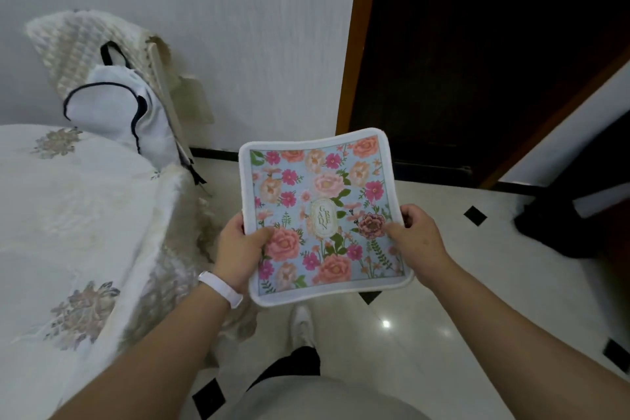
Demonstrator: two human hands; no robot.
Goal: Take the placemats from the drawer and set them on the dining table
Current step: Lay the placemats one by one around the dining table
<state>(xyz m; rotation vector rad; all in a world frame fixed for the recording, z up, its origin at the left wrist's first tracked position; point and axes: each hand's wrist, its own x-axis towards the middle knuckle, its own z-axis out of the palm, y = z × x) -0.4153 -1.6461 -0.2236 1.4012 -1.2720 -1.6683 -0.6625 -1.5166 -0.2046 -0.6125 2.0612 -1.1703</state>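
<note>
A square floral placemat (322, 194) with a white border and pink flowers on pale blue is held flat in front of me, above the floor. My left hand (238, 251) grips its left edge, thumb on top; a white band sits on that wrist. My right hand (417, 239) grips its right edge the same way. Whether more mats lie under the top one cannot be told. The dining table (68, 215), covered in a white embroidered cloth, stands to the left of the placemat. No drawer is in view.
A chair (112, 85) with a cream quilted cover and a white cushion stands behind the table by the wall. A dark doorway (477, 54) with a wooden frame opens ahead on the right. White glossy floor tiles (443, 300) lie below, where my foot shows.
</note>
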